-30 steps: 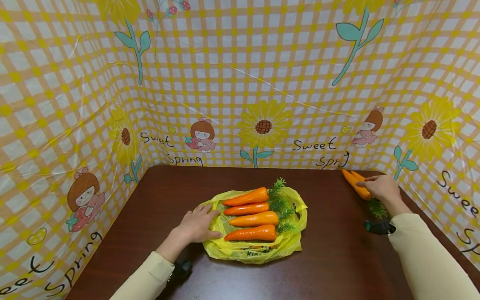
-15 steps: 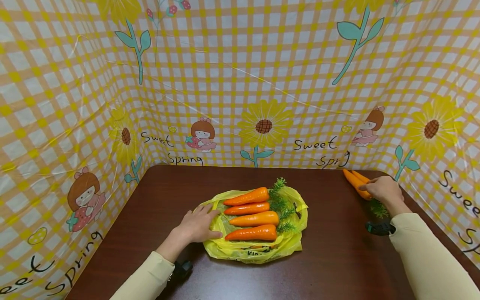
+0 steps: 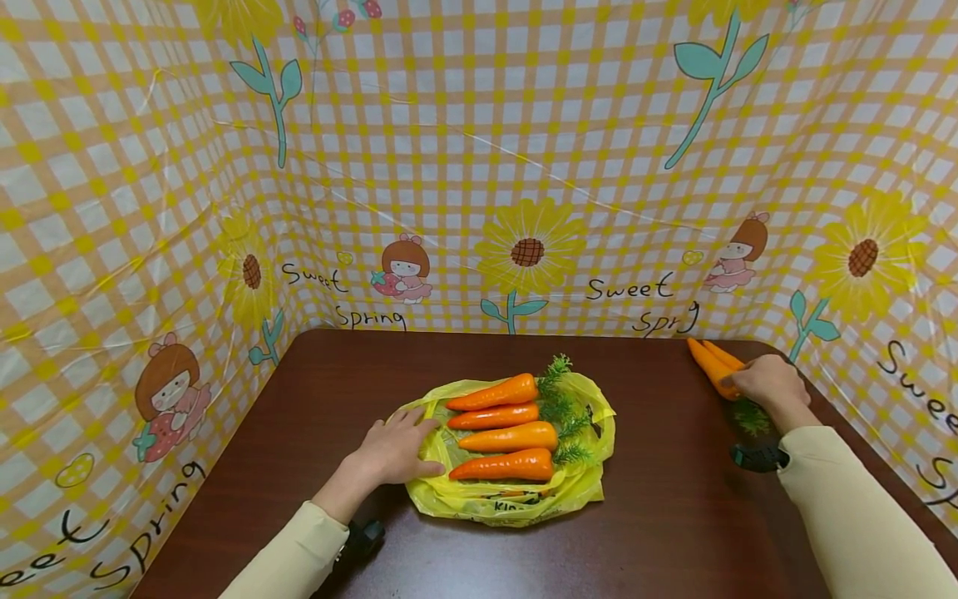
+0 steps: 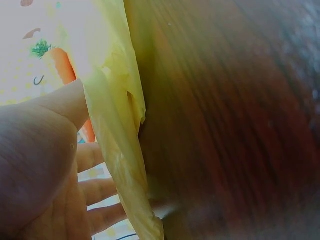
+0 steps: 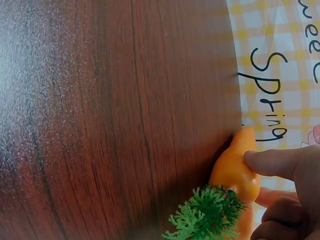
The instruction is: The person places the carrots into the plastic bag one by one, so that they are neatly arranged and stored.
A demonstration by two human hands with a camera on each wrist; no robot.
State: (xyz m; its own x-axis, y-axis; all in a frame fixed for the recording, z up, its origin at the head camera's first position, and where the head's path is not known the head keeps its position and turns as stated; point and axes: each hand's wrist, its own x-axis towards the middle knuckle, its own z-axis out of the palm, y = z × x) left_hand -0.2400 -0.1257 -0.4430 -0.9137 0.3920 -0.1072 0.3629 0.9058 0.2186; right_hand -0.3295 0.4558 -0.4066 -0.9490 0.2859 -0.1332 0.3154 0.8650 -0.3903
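Note:
My right hand [image 3: 771, 387] is at the table's back right corner. It pinches an orange carrot [image 3: 711, 370] near its thick, leafy end. In the right wrist view the thumb lies on one side of the carrot [image 5: 234, 175] and a finger shows at the other, above green leaves [image 5: 207, 212]. A second carrot [image 3: 724, 355] lies alongside it, partly covered by the hand. With fingers spread, my left hand [image 3: 397, 449] rests at the left edge of a yellow plastic bag [image 3: 516, 514]. Several carrots lie in a row on the bag, tips pointing left; one is the front carrot [image 3: 501, 466].
The dark brown wooden table [image 3: 659, 516] ends at a yellow checked cloth [image 3: 449, 166] hung behind and along both sides. The right hand and carrots are close to the back and right table edges.
My right thumb and fingers have closed on the thick end of the carrot. Hand and carrot have shifted very slightly right. The left hand and the bag stay still.

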